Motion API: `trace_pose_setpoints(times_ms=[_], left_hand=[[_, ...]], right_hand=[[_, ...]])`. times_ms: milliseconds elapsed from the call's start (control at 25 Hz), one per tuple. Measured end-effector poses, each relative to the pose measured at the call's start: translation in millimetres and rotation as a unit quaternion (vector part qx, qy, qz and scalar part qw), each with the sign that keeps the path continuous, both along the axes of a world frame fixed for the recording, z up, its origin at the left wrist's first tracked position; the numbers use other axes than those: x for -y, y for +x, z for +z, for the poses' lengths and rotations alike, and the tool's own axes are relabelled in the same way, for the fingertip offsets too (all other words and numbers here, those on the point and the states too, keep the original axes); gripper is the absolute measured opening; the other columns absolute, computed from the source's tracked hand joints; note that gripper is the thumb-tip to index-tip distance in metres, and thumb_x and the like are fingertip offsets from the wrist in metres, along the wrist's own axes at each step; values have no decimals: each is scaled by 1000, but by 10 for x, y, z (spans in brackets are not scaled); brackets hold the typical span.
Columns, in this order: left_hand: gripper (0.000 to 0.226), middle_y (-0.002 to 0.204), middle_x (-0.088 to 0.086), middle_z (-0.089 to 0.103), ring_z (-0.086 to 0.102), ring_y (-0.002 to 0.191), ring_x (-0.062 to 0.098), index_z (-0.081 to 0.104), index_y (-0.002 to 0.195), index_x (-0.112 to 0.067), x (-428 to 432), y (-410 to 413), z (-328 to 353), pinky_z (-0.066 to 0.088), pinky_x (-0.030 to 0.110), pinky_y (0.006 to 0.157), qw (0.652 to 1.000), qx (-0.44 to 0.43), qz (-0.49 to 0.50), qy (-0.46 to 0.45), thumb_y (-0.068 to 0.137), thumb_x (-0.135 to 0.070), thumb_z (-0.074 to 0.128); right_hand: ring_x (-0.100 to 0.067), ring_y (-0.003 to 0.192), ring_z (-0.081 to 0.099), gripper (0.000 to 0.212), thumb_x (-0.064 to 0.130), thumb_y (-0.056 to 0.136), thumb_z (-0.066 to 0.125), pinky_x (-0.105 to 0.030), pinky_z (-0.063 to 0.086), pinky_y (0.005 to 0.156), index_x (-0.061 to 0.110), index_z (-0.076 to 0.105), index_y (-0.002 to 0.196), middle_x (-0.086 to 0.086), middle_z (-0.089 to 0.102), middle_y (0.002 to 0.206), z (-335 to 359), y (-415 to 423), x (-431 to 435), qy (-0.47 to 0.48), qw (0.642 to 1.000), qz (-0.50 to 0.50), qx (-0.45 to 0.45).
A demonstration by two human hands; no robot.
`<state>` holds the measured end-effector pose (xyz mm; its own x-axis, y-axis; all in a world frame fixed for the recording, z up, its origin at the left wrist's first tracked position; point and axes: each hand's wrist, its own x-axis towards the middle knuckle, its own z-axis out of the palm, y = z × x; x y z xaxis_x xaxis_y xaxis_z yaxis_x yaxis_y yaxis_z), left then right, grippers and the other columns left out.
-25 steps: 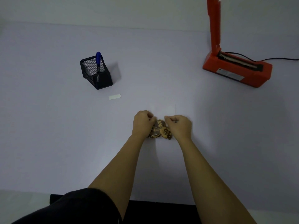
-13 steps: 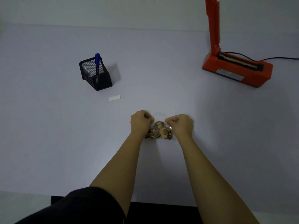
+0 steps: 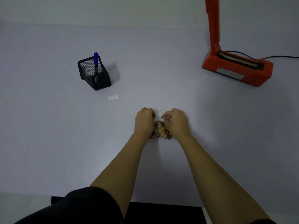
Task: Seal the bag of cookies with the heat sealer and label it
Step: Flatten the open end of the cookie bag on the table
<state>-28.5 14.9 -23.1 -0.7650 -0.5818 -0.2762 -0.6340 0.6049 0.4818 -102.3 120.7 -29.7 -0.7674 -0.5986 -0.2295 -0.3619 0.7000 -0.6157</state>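
Note:
A clear bag of brown speckled cookies [image 3: 161,130] lies on the white table in front of me. My left hand [image 3: 144,121] pinches its left side and my right hand [image 3: 176,121] pinches its right side, both near the bag's top. The clear film itself is hard to see. The orange heat sealer [image 3: 237,68] stands at the back right with its arm raised upright. A small white label [image 3: 113,97] lies flat to the left of my hands.
A black mesh pen holder [image 3: 94,73] with a blue marker [image 3: 96,62] stands at the back left, just behind the label. A black cable [image 3: 281,57] runs off right from the sealer. The table's near edge lies close to my body.
My two hands have drawn closer together over the bag, and the bag's flat clear top beyond them no longer shows. The sealer, label and pen holder have not moved.

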Motion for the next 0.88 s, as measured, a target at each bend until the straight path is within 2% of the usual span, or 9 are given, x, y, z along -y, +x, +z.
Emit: trace_pose_setpoints(times_ms=[80, 240, 320, 400, 440, 560, 880], left_hand=[[26, 101, 17, 62, 58, 91, 30, 68, 99, -2, 25, -12, -8, 37, 25, 69, 1000, -1, -12, 3, 82, 8, 51], [22, 98, 16, 64, 58, 90, 30, 70, 97, -2, 53, 14, 1, 43, 30, 73, 1000, -2, -13, 10, 85, -1, 51], [18, 95, 16, 63, 58, 89, 31, 68, 92, 1, 46, 6, 31, 45, 34, 75, 1000, -1, -8, 8, 86, -7, 53], [18, 94, 16, 63, 58, 89, 29, 66, 90, 2, 44, -38, 49, 46, 35, 76, 1000, 17, -4, 7, 88, -12, 54], [19, 94, 16, 64, 59, 87, 29, 66, 89, 2, 51, -64, 51, 47, 35, 75, 999, 31, -3, 7, 88, -12, 54], [17, 89, 17, 67, 60, 80, 28, 65, 80, 2, 84, -126, 51, 51, 37, 72, 998, 62, -7, 8, 86, -7, 52], [17, 78, 13, 66, 60, 76, 26, 61, 70, -7, 169, -102, 40, 51, 35, 70, 998, 58, -11, 16, 85, -4, 53]], right_hand=[[-21, 90, 54, 25, -1, 81, 56, -21, 37, 74, 12, 73, 93, -9, 62, 89, 14, -7, 19, 5, 1000, 15, 5], [-23, 86, 60, 20, 7, 80, 61, -23, 43, 72, 11, 74, 95, -11, 67, 89, 58, -47, 0, 19, 1000, 21, 12], [-22, 76, 64, 13, 15, 78, 65, -22, 44, 65, 9, 75, 83, -9, 70, 78, 86, -59, 7, 19, 1000, -1, 23], [-23, 66, 64, 20, 21, 79, 68, -27, 50, 60, 5, 72, 67, -9, 70, 65, 99, -79, 61, 31, 999, -1, 14], [-25, 65, 64, 23, 22, 79, 69, -31, 53, 62, 4, 71, 65, -11, 70, 65, 96, -94, 93, 43, 999, 8, 9], [-28, 71, 65, 17, 16, 79, 68, -38, 56, 67, 3, 71, 68, -13, 71, 70, 120, -136, 141, 67, 998, 23, 4], [-25, 71, 64, 14, 9, 81, 63, -33, 54, 65, 2, 70, 72, -11, 71, 73, 113, -186, 46, 70, 997, 26, -7]])
